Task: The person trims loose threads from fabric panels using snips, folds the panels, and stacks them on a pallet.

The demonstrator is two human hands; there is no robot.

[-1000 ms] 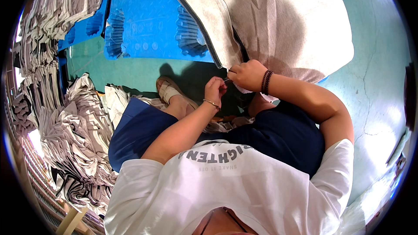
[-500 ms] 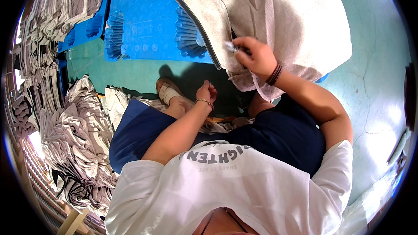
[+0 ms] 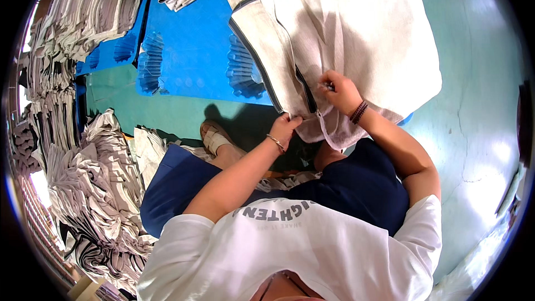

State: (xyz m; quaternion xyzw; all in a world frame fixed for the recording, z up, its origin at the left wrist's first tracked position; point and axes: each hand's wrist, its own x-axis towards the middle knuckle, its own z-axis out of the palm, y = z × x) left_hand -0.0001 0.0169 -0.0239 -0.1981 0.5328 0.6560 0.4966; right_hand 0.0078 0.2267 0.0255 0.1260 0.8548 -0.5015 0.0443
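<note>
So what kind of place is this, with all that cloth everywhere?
Probably a garment workshop. Stacks of folded grey cloth crowd the left side, blue pallets sit on the green floor, and both hands work a pale garment.

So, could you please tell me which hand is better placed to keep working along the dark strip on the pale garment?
Probably the right hand: it sits beside the dark strip on the pale garment, fingers pinched there. The left hand grips the garment's lower edge, seemingly holding it taut.

both hands [image 3: 285, 126] [image 3: 340, 90] raised forward, fingers pinched shut.
</note>
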